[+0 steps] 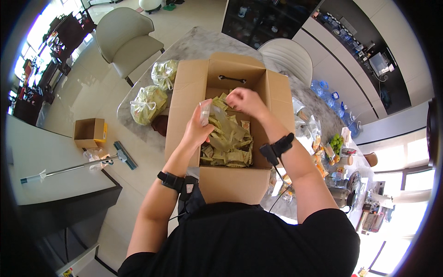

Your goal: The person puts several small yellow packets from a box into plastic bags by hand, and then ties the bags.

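An open cardboard box [187, 114] stands on a marble-patterned table in front of me, with many small yellow-green wrapped packets [235, 155] inside. Over them my left hand [199, 126] grips the edge of a clear plastic bag [221, 128], which hangs into the box and seems to have packets in or under it. My right hand [242, 100], slightly blurred, is at the bag's far side above the packets, fingers curled; whether it holds anything is hidden. Two knotted clear bags of similar packets, one nearer [148, 105] and one farther [165, 73], sit left of the box.
Right of the box lie plastic packages [313, 135], green grapes [335, 142] and a dark jug [339, 196]. Chairs stand at the far left [128, 41] and far right [289, 57]. On the floor are a small carton [89, 132], a flat mop [125, 155] and large water bottles [334, 100].
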### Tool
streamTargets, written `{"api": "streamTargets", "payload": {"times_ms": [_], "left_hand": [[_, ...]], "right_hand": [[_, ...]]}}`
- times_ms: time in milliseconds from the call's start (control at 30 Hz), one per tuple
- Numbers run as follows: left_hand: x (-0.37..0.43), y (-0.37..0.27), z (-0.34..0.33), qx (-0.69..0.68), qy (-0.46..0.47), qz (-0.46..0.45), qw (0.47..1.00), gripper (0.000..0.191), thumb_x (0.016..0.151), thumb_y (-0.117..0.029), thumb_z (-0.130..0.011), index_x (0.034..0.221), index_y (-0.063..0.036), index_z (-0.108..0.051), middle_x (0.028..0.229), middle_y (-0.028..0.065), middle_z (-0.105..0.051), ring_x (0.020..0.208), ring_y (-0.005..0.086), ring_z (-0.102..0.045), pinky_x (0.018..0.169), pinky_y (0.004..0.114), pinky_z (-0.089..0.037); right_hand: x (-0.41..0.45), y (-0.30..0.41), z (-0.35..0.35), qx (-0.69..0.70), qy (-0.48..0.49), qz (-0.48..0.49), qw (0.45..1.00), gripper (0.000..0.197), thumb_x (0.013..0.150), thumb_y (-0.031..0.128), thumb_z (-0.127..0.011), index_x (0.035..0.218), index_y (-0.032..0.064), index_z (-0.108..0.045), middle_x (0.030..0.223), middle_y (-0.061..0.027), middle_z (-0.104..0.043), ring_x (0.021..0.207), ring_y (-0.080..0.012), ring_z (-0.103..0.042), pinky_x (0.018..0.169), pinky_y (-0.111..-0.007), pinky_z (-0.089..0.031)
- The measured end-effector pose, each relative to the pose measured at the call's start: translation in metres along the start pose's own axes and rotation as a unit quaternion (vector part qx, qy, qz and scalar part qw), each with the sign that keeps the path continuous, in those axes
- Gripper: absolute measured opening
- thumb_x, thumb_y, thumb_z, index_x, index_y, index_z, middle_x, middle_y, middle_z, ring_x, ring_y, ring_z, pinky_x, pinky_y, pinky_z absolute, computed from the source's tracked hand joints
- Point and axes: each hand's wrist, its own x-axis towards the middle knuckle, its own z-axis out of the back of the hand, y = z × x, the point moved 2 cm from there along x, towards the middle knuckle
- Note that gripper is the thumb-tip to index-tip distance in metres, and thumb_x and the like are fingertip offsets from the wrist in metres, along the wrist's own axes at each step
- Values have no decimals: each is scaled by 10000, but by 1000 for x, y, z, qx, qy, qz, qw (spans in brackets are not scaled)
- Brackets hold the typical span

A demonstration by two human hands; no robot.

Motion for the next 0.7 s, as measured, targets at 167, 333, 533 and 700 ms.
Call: {"api": "streamTargets", "payload": {"times_ms": [167,333,533,700], "left_hand": [[13,3,-8,-25,-2,13,1000,779,759,73,-527,1468,-202,-360,990,108,-577,519,106,-479,439,266,-459],[7,2,1,-15,-19,17,1000,767,772,59,-530,1466,-216,-353,1029,116,-579,536,115,-491,442,272,-467],[6,-3,3,2,-4,46,999,763,775,47,-540,1462,-224,-348,1080,136,-587,551,122,-516,442,276,-474],[6,-1,1,-3,-8,34,999,765,772,47,-542,1460,-226,-348,1073,137,-590,548,124,-519,435,281,-477]], "right_hand": [[37,-149,-15,-439,109,-132,882,372,832,240,-637,1152,52,-636,1030,-165,-684,911,-322,-659,780,-399,-532],[-14,-179,-98,-407,295,-123,856,794,689,462,-717,1338,110,-425,1273,-210,-471,1137,-362,-498,931,-423,-444],[-38,-140,-97,-277,438,-185,835,1342,518,729,-813,1561,181,-172,1565,-263,-217,1408,-409,-304,1112,-453,-337],[-59,-132,-106,-208,446,-119,862,1269,519,703,-839,1516,130,-303,1470,-249,-389,1271,-342,-498,1054,-433,-414]]}}
